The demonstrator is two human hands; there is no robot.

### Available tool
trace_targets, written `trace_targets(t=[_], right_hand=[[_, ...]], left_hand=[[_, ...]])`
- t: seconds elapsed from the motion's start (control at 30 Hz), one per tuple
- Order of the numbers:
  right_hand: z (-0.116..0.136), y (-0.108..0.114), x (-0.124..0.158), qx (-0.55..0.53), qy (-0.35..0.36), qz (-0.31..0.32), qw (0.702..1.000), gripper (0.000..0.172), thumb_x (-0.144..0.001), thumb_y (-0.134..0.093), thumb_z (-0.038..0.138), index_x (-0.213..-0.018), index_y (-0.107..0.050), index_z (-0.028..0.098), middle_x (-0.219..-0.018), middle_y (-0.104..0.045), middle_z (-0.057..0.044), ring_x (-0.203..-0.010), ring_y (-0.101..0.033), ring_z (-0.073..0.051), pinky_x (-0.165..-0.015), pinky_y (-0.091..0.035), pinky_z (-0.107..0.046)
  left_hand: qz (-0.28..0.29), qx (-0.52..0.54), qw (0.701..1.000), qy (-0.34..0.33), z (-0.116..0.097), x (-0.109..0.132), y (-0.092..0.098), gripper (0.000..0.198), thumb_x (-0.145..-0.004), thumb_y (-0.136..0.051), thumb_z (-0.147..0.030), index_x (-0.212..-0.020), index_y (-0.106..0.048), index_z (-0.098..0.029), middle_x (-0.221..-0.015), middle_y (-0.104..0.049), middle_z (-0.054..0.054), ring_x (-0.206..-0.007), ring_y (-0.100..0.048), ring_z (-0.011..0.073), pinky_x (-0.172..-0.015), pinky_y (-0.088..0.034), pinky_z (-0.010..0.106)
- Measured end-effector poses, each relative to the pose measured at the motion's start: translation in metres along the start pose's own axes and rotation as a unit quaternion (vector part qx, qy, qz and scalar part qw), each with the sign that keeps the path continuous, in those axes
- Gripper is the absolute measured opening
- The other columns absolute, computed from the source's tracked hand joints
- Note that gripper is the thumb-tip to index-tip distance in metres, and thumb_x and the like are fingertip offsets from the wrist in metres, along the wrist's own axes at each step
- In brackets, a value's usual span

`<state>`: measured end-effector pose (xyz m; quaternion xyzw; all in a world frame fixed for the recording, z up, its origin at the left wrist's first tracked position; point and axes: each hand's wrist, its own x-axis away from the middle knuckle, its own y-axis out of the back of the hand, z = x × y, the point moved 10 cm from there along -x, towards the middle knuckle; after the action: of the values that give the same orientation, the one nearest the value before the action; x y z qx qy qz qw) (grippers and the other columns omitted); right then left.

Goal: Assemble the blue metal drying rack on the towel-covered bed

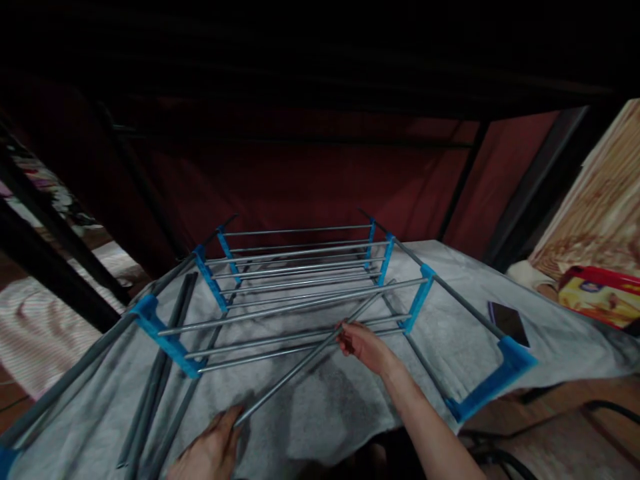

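Note:
A loose grey metal tube [290,375] slants between my hands in front of a rack frame. My right hand [363,343] is closed around it near its middle, with the fingertips pinching it. At the tube's near end, my left hand [213,443] grips it between thumb and fingers. The rack frame lies on a pale cloth, made of several crosswise metal rods [295,307] set into blue plastic connectors [165,337]. Nearest my right hand are the front crosswise rods. Another blue connector [493,380], with no crosswise rod in it, sits at the front right.
Several loose grey tubes [157,373] lie at the left on the cloth [350,413]. A dark phone [509,323] rests at the right, outside the frame. Further right is a red and yellow package [597,293]. A dark red curtain [310,180] hangs behind.

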<state>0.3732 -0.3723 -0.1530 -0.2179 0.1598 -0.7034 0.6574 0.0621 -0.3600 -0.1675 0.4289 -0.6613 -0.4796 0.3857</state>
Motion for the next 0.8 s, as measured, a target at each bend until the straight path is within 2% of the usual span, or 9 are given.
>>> trace_targets(t=[0.07,0.13,0.23,0.3,0.43,0.63,0.73,0.8], right_hand=[[-0.009,-0.002,0.002,0.029,-0.026,0.006,0.999,0.031,-0.073,-0.072,0.043,-0.09,-0.063,0.019,-0.066,-0.064,0.001,-0.055,-0.053,-0.01,-0.05,-0.035,-0.022],[-0.018,-0.008,0.007,0.055,-0.051,0.026,0.997,0.029,-0.073,-0.072,0.042,-0.088,-0.062,0.019,-0.063,-0.063,0.002,-0.055,-0.054,-0.01,-0.051,-0.034,-0.022],[-0.026,-0.016,0.014,0.086,-0.069,0.073,0.991,0.027,-0.076,-0.071,0.039,-0.092,-0.062,0.019,-0.07,-0.065,0.0,-0.065,-0.058,-0.012,-0.059,-0.039,-0.024],[-0.03,-0.02,0.017,0.096,-0.081,0.102,0.987,0.027,-0.077,-0.07,0.039,-0.094,-0.062,0.019,-0.073,-0.066,-0.001,-0.068,-0.058,-0.013,-0.062,-0.04,-0.026],[-0.029,-0.017,0.023,0.09,-0.09,0.118,0.985,0.028,-0.081,-0.065,0.046,-0.092,-0.062,0.02,-0.072,-0.063,-0.002,-0.069,-0.057,-0.016,-0.065,-0.041,-0.03],[-0.022,0.003,0.039,0.12,-0.103,0.058,0.986,0.026,-0.082,-0.065,0.045,-0.092,-0.065,0.021,-0.072,-0.063,-0.002,-0.072,-0.057,-0.017,-0.065,-0.043,-0.03],[-0.027,0.017,0.051,0.131,-0.143,0.023,0.981,0.034,-0.082,-0.064,0.049,-0.101,-0.067,0.021,-0.083,-0.068,-0.006,-0.08,-0.062,-0.019,-0.071,-0.046,-0.031],[-0.031,0.022,0.057,0.137,-0.167,0.023,0.976,0.041,-0.083,-0.062,0.053,-0.11,-0.067,0.022,-0.096,-0.071,-0.009,-0.086,-0.064,-0.021,-0.074,-0.048,-0.032]], left_hand=[[-0.008,0.006,1.0,0.001,-0.016,0.001,0.003,0.041,-0.096,-0.029,-0.03,-0.123,-0.059,-0.027,-0.124,-0.066,0.004,-0.1,-0.069,0.023,-0.083,-0.052,0.034],[0.002,0.012,1.0,-0.019,-0.042,0.003,0.005,0.036,-0.095,-0.035,-0.027,-0.121,-0.06,-0.027,-0.122,-0.067,0.005,-0.101,-0.068,0.0231,-0.082,-0.051,0.033],[0.007,0.032,0.996,-0.077,-0.087,0.002,0.012,0.031,-0.094,-0.042,-0.025,-0.119,-0.059,-0.028,-0.113,-0.069,0.006,-0.098,-0.068,0.0231,-0.081,-0.05,0.033],[0.007,0.031,0.993,-0.114,-0.111,0.0,0.013,0.029,-0.094,-0.04,-0.022,-0.116,-0.058,-0.026,-0.106,-0.07,0.007,-0.093,-0.069,0.0229,-0.078,-0.05,0.033],[-0.003,0.015,0.99,-0.142,-0.135,-0.003,0.007,0.03,-0.091,-0.036,-0.013,-0.112,-0.057,-0.021,-0.096,-0.07,0.008,-0.086,-0.068,0.0235,-0.074,-0.049,0.034],[-0.008,0.03,0.982,-0.185,-0.159,-0.005,-0.012,0.04,-0.082,-0.038,-0.003,-0.115,-0.054,-0.018,-0.1,-0.068,0.008,-0.09,-0.064,0.0237,-0.08,-0.048,0.037],[-0.018,0.035,0.978,-0.206,-0.173,-0.008,-0.011,0.036,-0.085,-0.036,-0.007,-0.114,-0.054,-0.018,-0.101,-0.066,0.01,-0.093,-0.062,0.0248,-0.083,-0.047,0.039],[-0.027,0.039,0.975,-0.219,-0.181,-0.01,-0.008,0.035,-0.088,-0.035,-0.01,-0.116,-0.054,-0.018,-0.104,-0.065,0.011,-0.096,-0.06,0.025,-0.086,-0.047,0.04]])
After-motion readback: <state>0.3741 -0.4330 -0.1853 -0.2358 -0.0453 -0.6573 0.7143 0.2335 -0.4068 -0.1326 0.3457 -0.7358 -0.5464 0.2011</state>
